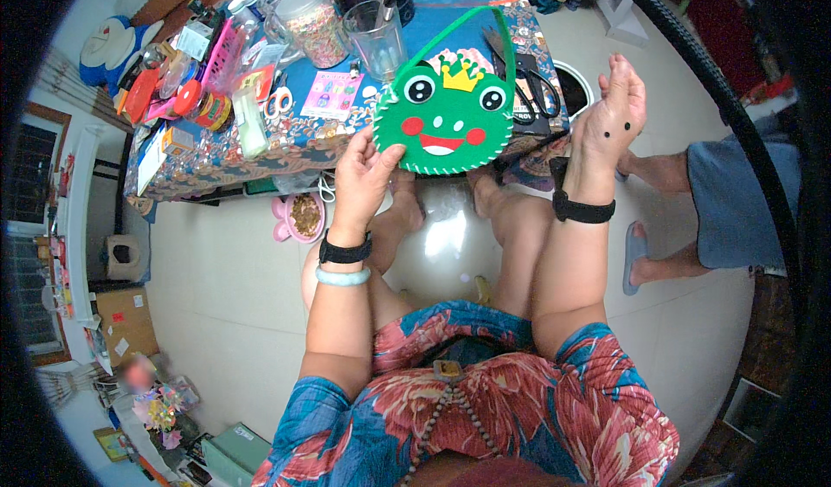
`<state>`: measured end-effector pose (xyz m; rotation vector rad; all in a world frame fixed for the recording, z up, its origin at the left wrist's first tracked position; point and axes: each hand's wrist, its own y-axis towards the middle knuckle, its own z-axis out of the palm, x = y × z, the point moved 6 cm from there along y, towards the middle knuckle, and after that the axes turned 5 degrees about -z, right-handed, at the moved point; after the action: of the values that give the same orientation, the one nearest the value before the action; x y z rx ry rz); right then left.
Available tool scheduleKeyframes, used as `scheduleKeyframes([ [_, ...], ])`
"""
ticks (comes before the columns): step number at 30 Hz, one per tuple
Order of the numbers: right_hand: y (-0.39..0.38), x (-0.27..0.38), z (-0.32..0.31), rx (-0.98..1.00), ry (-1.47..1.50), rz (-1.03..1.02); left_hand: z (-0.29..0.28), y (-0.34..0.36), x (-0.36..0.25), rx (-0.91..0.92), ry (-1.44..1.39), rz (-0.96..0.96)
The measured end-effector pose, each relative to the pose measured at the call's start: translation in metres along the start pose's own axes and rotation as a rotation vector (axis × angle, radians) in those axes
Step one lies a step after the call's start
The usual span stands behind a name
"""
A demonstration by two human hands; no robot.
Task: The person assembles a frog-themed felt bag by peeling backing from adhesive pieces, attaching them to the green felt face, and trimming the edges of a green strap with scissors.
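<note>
A green felt frog bag with white stitching round its edge, big eyes, red cheeks and a yellow crown is up at the table's front edge. My left hand grips its lower left side, thumb on the front and the other fingers partly behind. The bag's green strap arches over the top, and pink material shows in its mouth. My right hand is raised to the right, apart from the bag, fingers stretched upward and holding nothing. Black-handled scissors lie on the table between the bag and that hand.
The patterned table carries a lidded jar, a clear glass, a pink card and small scissors. A pink bowl stands on the floor. Another person's legs are at right, near a dark cable.
</note>
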<state>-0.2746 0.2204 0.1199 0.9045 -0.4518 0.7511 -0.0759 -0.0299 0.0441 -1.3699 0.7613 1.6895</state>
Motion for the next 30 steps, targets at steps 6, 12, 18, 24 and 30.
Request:
scheduleKeyframes([
  [6,0.012,0.013,-0.023,-0.223,-0.029,0.229,-0.007,0.002,-0.004,-0.002,-0.021,-0.016],
  [12,0.017,-0.018,-0.034,-0.203,-0.308,0.259,-0.008,0.003,-0.004,-0.021,0.032,0.056],
  [18,-0.042,-0.022,0.046,0.594,-0.049,0.642,0.0,0.003,-0.005,0.032,0.042,0.016],
  [24,-0.078,-0.008,0.067,0.516,-0.018,0.894,-0.002,0.002,-0.005,-0.016,0.079,0.044],
  [30,-0.083,-0.026,0.055,0.431,-0.031,0.993,0.002,0.002,-0.002,0.036,0.119,0.036],
])
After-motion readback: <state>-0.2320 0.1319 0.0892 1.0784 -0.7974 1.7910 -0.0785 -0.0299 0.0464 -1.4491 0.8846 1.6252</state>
